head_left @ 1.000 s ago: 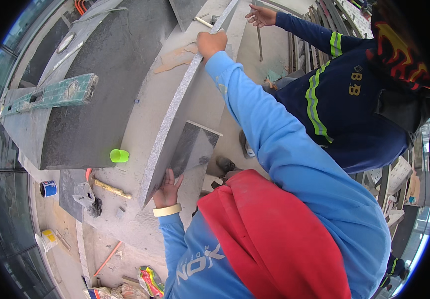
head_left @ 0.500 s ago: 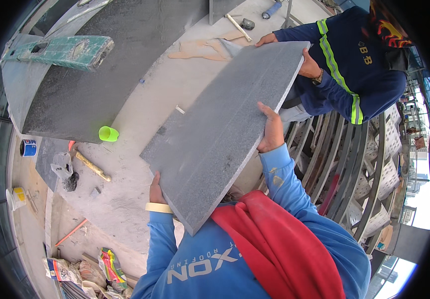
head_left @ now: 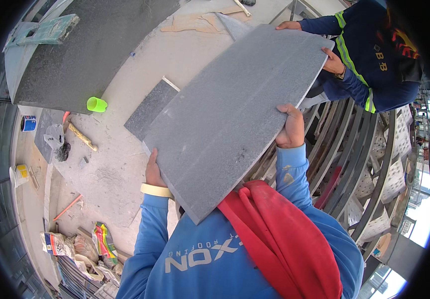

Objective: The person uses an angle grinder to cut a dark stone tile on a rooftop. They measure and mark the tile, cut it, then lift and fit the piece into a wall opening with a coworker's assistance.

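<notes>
A large grey stone slab is held tilted in front of my chest. My left hand grips its left edge close to the near corner, with a cream band around the wrist. Along the right edge, my right hand is closed on the slab, thumb over the top face and the other fingers mostly hidden. At the far end, a co-worker in a dark blue top holds the same slab with both hands. A smaller dark grey slab piece shows on the floor beyond the left edge.
Dark slabs bearing a green level lie at the far left. A lime-green cup, a hammer, a clear plastic bag and a bucket stand or lie leftward. Curved metal framing runs along the right; bags lie near left.
The slab has shifted right with both my hands and the co-worker's hands still on it. More of the smaller slab piece on the floor now shows.
</notes>
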`<state>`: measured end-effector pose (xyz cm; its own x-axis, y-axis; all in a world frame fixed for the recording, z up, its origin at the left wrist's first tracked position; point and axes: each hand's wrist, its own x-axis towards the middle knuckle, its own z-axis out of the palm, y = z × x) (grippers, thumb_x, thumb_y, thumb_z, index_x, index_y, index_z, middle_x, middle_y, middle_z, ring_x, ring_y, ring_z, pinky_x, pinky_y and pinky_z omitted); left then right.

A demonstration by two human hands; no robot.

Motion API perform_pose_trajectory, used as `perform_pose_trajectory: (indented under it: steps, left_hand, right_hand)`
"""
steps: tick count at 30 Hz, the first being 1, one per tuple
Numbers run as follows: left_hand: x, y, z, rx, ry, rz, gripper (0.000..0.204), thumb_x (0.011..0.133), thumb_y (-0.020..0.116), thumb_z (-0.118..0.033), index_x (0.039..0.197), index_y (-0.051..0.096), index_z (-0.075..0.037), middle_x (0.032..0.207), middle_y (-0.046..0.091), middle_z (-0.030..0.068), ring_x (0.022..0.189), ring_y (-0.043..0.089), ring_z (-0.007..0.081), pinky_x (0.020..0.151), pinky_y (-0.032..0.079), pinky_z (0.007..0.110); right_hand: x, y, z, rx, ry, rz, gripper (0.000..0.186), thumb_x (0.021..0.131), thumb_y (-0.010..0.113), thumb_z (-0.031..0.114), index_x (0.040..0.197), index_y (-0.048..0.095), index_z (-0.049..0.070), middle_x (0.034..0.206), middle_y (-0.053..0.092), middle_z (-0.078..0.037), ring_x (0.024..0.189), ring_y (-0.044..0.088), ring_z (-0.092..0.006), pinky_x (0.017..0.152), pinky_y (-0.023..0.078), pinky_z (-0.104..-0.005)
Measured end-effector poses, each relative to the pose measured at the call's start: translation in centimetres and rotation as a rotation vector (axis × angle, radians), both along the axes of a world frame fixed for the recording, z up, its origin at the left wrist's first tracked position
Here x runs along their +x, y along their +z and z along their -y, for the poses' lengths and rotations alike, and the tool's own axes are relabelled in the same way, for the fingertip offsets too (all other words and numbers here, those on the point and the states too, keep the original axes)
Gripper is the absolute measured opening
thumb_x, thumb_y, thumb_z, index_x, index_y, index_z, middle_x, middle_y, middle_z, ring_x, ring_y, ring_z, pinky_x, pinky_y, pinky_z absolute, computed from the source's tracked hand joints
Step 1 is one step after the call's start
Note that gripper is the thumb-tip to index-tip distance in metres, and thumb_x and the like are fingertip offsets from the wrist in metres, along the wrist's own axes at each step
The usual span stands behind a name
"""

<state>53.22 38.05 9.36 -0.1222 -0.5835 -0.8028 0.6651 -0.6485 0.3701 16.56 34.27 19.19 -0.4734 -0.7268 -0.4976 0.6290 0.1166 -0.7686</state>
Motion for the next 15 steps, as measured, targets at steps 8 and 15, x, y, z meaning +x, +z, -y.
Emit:
perform_pose_trajectory:
  steps: [8, 15]
  left_hand:
    - [-7.0, -1.7, -8.1, 0.098, -0.019, -0.237, 0.059, 0.104, 0.051, -0.043, 0.152, 0.042, -0.010, 0.144, 0.056, 0.0164, 0.127, 0.056, 0.0373, 0.109, 0.045, 0.053]
    - [-12.4, -8.6, -12.9, 0.185, 0.033, -0.271, 0.059, 0.104, 0.053, -0.043, 0.150, 0.043, -0.007, 0.144, 0.056, 0.0171, 0.127, 0.057, 0.0376, 0.109, 0.045, 0.053]
  right_hand:
    - [-7.7, 1.7, -5.6, 0.078, 0.092, -0.142, 0.045, 0.087, 0.058, 0.009, 0.123, 0.047, -0.015, 0.114, 0.058, -0.031, 0.105, 0.064, -0.0433, 0.094, 0.054, -0.0560]
    - [-11.6, -5.5, -6.6, 0.186, 0.100, -0.237, 0.036, 0.086, 0.058, 0.005, 0.115, 0.051, -0.015, 0.105, 0.061, -0.028, 0.094, 0.067, -0.0394, 0.085, 0.059, -0.0510]
